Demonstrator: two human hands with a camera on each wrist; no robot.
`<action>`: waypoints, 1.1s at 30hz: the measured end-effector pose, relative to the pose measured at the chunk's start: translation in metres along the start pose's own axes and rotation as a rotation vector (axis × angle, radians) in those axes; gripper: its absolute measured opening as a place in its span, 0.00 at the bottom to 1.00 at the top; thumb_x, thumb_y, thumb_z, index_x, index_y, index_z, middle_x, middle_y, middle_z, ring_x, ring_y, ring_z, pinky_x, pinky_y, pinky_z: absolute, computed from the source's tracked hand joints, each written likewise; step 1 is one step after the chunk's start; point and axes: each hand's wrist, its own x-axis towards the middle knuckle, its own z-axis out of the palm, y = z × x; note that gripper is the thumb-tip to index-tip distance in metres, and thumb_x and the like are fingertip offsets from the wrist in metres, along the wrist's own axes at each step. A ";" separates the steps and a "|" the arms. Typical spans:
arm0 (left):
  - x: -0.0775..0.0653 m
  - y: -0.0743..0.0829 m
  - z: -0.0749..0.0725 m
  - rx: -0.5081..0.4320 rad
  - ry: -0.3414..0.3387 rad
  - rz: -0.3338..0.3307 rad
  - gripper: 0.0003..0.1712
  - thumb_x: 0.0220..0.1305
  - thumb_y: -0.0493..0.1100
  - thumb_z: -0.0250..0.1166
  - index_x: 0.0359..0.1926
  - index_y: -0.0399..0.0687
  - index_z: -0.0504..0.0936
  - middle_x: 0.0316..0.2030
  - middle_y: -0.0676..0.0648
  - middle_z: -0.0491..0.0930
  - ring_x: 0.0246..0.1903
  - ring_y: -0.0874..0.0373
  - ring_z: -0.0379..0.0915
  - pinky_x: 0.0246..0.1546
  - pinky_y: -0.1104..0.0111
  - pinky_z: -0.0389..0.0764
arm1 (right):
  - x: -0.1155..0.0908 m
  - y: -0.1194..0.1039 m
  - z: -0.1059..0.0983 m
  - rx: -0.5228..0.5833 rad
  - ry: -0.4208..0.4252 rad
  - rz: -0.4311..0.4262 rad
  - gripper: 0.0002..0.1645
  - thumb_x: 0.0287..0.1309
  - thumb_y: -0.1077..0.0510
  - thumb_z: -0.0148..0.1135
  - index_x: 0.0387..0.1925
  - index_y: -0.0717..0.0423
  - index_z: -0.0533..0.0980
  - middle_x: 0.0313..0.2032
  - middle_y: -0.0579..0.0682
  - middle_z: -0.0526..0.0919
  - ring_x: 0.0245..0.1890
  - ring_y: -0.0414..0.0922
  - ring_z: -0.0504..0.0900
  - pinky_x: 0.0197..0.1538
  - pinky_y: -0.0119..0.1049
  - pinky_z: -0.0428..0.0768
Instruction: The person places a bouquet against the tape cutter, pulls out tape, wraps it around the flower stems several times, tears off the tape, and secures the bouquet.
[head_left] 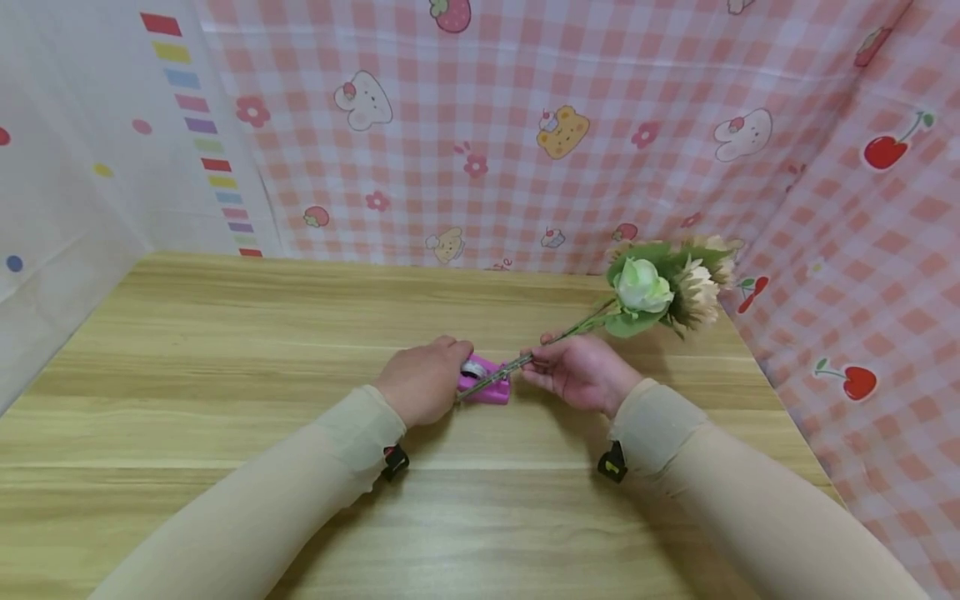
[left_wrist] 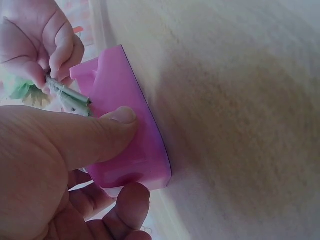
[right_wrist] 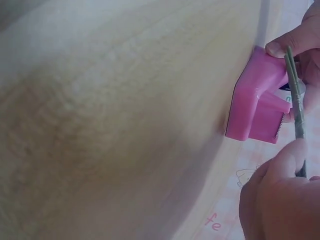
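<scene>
A pink tape dispenser (head_left: pixel 496 395) with a roll of tape (head_left: pixel 472 367) sits on the wooden table. My left hand (head_left: pixel 423 380) grips its left end; in the left wrist view the thumb (left_wrist: pixel 112 132) lies along the dispenser's pink side. Artificial flower stems (head_left: pixel 514 365) slant across above the dispenser, pinched between the fingers and thumb of my right hand (head_left: pixel 587 372). Beyond that hand, a pale green rose (head_left: pixel 642 287) and cream blossoms (head_left: pixel 697 292) lean toward the back right. The right wrist view shows the dispenser's serrated cutter (right_wrist: pixel 279 129) close beside the stems.
A pink checked cloth (head_left: pixel 487 100) with cartoon prints hangs behind the table (head_left: pixel 225 333), and another stretch of it covers the right side. White cloth (head_left: pixel 67 150) with coloured dots stands at the left.
</scene>
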 end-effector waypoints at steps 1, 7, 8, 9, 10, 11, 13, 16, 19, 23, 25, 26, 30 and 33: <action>0.000 0.000 0.000 0.001 0.001 0.001 0.33 0.70 0.34 0.63 0.75 0.46 0.70 0.66 0.44 0.78 0.60 0.48 0.81 0.55 0.53 0.88 | 0.000 0.000 0.000 -0.013 0.012 0.001 0.08 0.75 0.70 0.49 0.42 0.54 0.65 0.37 0.50 0.86 0.37 0.43 0.85 0.52 0.35 0.88; 0.000 -0.001 0.001 0.006 0.004 -0.002 0.32 0.71 0.37 0.65 0.74 0.47 0.71 0.64 0.45 0.79 0.59 0.49 0.81 0.53 0.54 0.88 | 0.003 0.002 0.000 -0.032 0.023 -0.023 0.10 0.75 0.71 0.49 0.46 0.54 0.62 0.41 0.47 0.87 0.35 0.39 0.83 0.47 0.30 0.87; 0.000 -0.001 0.001 0.006 0.003 -0.003 0.32 0.72 0.37 0.65 0.74 0.47 0.71 0.65 0.45 0.79 0.59 0.49 0.81 0.53 0.54 0.88 | 0.003 0.003 0.001 -0.024 0.020 -0.027 0.09 0.75 0.71 0.48 0.45 0.55 0.63 0.41 0.47 0.87 0.35 0.39 0.83 0.48 0.30 0.87; 0.000 -0.001 0.001 0.005 0.001 -0.005 0.32 0.72 0.37 0.64 0.75 0.47 0.70 0.65 0.44 0.78 0.60 0.49 0.81 0.54 0.53 0.88 | 0.003 0.003 0.002 -0.015 0.017 -0.030 0.08 0.75 0.71 0.48 0.43 0.56 0.63 0.42 0.48 0.86 0.36 0.39 0.83 0.50 0.30 0.87; 0.000 -0.001 0.001 0.005 0.000 -0.006 0.32 0.72 0.37 0.64 0.75 0.47 0.70 0.66 0.44 0.78 0.61 0.49 0.80 0.55 0.53 0.88 | 0.003 0.004 0.003 -0.003 0.018 -0.031 0.08 0.75 0.71 0.47 0.41 0.56 0.64 0.43 0.49 0.86 0.36 0.40 0.82 0.52 0.31 0.87; 0.000 -0.001 0.001 0.005 -0.001 -0.005 0.32 0.72 0.37 0.64 0.75 0.47 0.70 0.66 0.44 0.78 0.62 0.48 0.80 0.56 0.53 0.88 | 0.003 0.004 0.004 0.007 0.019 -0.032 0.08 0.76 0.70 0.46 0.39 0.56 0.65 0.44 0.49 0.85 0.37 0.40 0.82 0.53 0.32 0.86; 0.001 0.000 0.001 0.006 -0.003 -0.005 0.32 0.72 0.37 0.64 0.75 0.47 0.70 0.67 0.44 0.77 0.63 0.48 0.79 0.57 0.52 0.87 | 0.004 0.004 0.006 0.017 0.023 -0.030 0.08 0.77 0.67 0.45 0.37 0.58 0.68 0.43 0.50 0.82 0.38 0.41 0.79 0.55 0.33 0.85; 0.001 0.000 0.001 0.010 -0.002 -0.001 0.33 0.72 0.37 0.64 0.76 0.47 0.69 0.67 0.44 0.77 0.63 0.48 0.79 0.58 0.52 0.87 | 0.006 0.005 0.008 0.023 0.033 -0.027 0.11 0.78 0.63 0.50 0.35 0.58 0.74 0.39 0.49 0.80 0.37 0.41 0.76 0.54 0.33 0.85; 0.001 0.000 0.002 0.013 -0.003 -0.001 0.33 0.72 0.37 0.64 0.76 0.46 0.69 0.68 0.44 0.77 0.63 0.47 0.79 0.57 0.52 0.87 | 0.010 0.006 0.010 0.016 0.059 -0.019 0.14 0.77 0.62 0.55 0.30 0.55 0.76 0.31 0.47 0.79 0.32 0.39 0.77 0.49 0.30 0.86; 0.001 0.000 0.001 0.012 -0.006 -0.006 0.34 0.73 0.36 0.62 0.77 0.46 0.68 0.69 0.43 0.76 0.64 0.47 0.79 0.57 0.52 0.87 | 0.013 0.007 0.010 0.006 0.098 -0.001 0.15 0.76 0.66 0.53 0.28 0.55 0.72 0.29 0.47 0.76 0.30 0.39 0.77 0.47 0.30 0.87; 0.000 0.001 0.001 0.011 -0.006 -0.006 0.34 0.73 0.36 0.62 0.77 0.46 0.68 0.70 0.43 0.76 0.64 0.47 0.79 0.58 0.51 0.87 | 0.013 0.008 0.009 -0.014 0.094 0.025 0.10 0.77 0.65 0.52 0.34 0.57 0.72 0.31 0.48 0.76 0.32 0.40 0.78 0.49 0.31 0.87; 0.000 0.001 0.001 0.011 -0.005 -0.006 0.33 0.73 0.35 0.61 0.77 0.46 0.68 0.70 0.43 0.75 0.64 0.47 0.79 0.58 0.51 0.87 | 0.013 0.008 0.008 -0.030 0.091 0.040 0.07 0.77 0.64 0.52 0.38 0.59 0.72 0.32 0.49 0.77 0.34 0.41 0.78 0.49 0.31 0.88; 0.001 0.000 0.001 0.013 -0.001 -0.003 0.33 0.73 0.34 0.61 0.77 0.46 0.68 0.69 0.43 0.76 0.63 0.47 0.79 0.58 0.52 0.87 | 0.011 0.008 0.004 -0.109 0.060 0.085 0.09 0.79 0.60 0.51 0.51 0.62 0.71 0.35 0.51 0.81 0.37 0.43 0.81 0.48 0.33 0.88; 0.002 0.000 0.001 0.017 0.004 0.001 0.33 0.73 0.34 0.61 0.76 0.45 0.69 0.69 0.43 0.76 0.63 0.47 0.80 0.57 0.52 0.87 | 0.010 0.007 0.002 -0.141 0.047 0.069 0.11 0.79 0.61 0.51 0.52 0.65 0.72 0.33 0.51 0.83 0.35 0.43 0.84 0.46 0.33 0.89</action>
